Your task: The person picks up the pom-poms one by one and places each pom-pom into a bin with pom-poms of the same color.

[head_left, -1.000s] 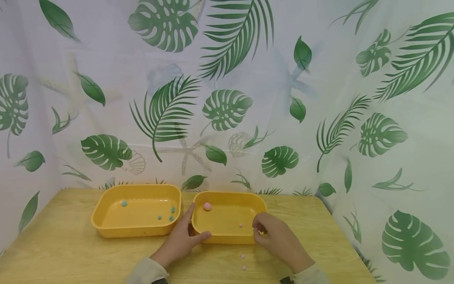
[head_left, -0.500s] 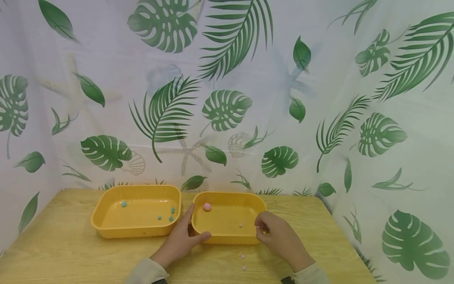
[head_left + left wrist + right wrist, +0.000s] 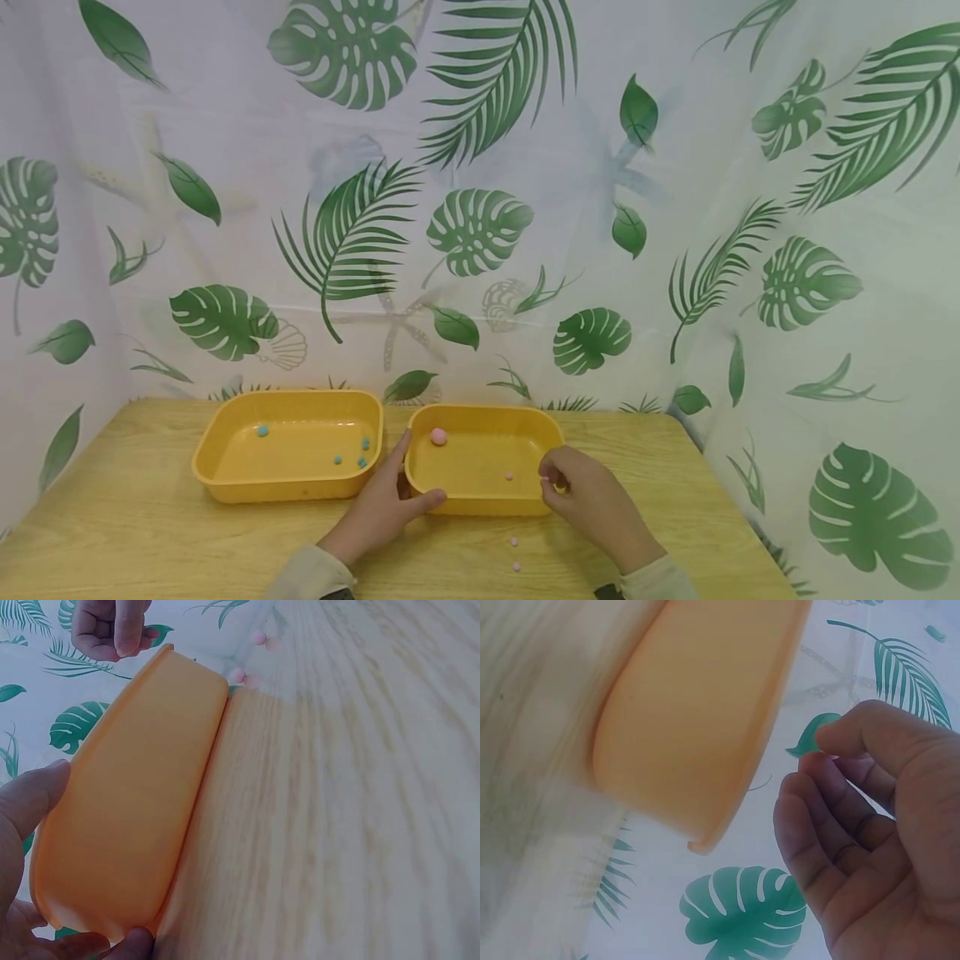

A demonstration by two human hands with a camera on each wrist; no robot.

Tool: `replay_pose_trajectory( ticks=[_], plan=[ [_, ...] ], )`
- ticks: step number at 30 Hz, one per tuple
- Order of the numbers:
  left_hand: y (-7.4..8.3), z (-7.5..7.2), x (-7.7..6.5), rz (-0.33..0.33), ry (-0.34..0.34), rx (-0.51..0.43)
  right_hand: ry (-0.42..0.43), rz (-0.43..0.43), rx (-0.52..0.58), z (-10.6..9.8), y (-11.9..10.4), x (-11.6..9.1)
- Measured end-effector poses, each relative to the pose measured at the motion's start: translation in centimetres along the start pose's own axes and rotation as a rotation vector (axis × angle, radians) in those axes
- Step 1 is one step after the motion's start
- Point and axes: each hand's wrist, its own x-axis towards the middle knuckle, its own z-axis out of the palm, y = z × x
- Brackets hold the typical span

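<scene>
My left hand [image 3: 381, 507] grips the left end of the right-hand yellow tray [image 3: 487, 505], thumb over the near rim and fingers along the end wall. A larger pink ball [image 3: 438, 437] and a tiny one [image 3: 509, 477] lie inside this tray. At its right end my right hand [image 3: 596, 507] is raised by the rim, thumb and forefinger pinched together on a tiny pink ball [image 3: 545, 479], mostly hidden by the fingertips. The right wrist view shows the pinching fingers [image 3: 832, 742] beside the tray wall, with the other fingers curled below.
A second yellow tray [image 3: 288, 490] stands to the left, with several blue balls [image 3: 262, 431] in it. Two tiny pink balls [image 3: 513, 542] lie on the wooden table [image 3: 442, 567] before the right-hand tray. A leaf-patterned curtain [image 3: 480, 350] hangs behind and at the sides.
My right fingertips have shifted slightly right along the tray's rim since a second ago. The left hand, the trays and the loose balls stay where they were.
</scene>
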Motion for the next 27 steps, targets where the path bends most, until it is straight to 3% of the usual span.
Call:
replay_pose_trajectory(
  ticks=[13, 27],
  plan=[
    [0.0, 0.0, -0.1, -0.007, 0.006, 0.012, 0.017, 0.070, 0.013, 0.0, -0.4, 0.0],
    [0.2, -0.1, -0.2, -0.005, -0.001, -0.004, 0.091, 0.045, -0.027, 0.5, 0.8, 0.0]
  ],
)
